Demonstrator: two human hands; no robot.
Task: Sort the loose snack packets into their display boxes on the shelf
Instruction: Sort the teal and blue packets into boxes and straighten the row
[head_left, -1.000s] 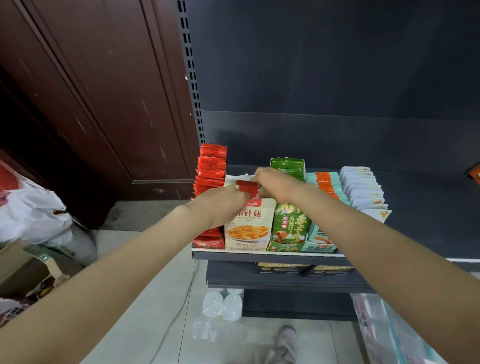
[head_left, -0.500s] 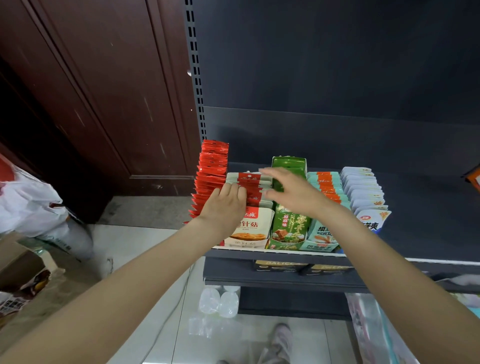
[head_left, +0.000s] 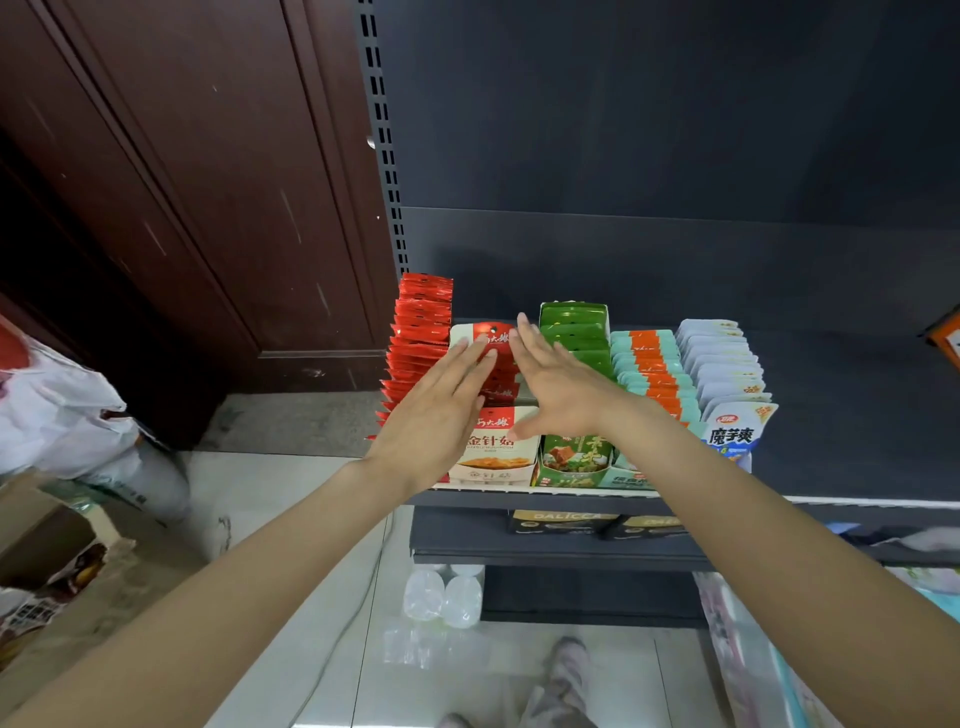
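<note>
Fingers (head_left: 480, 358) of both hands are lying straight, released, over the white-and-red packets (head_left: 485, 338) standing in their display box (head_left: 496, 452). Left hand (head_left: 436, 415) is at nine o'clock of it, right hand (head_left: 558, 384) at three, green box (head_left: 574, 327) beyond.

Five rows of packets stand side by side on the shelf (head_left: 857, 415) in front of me. My left hand (head_left: 436, 415) and right hand (head_left: 558, 384) lie flat over the second row (head_left: 493, 395) from left, its display box (head_left: 493, 447) at the front edge.
</note>
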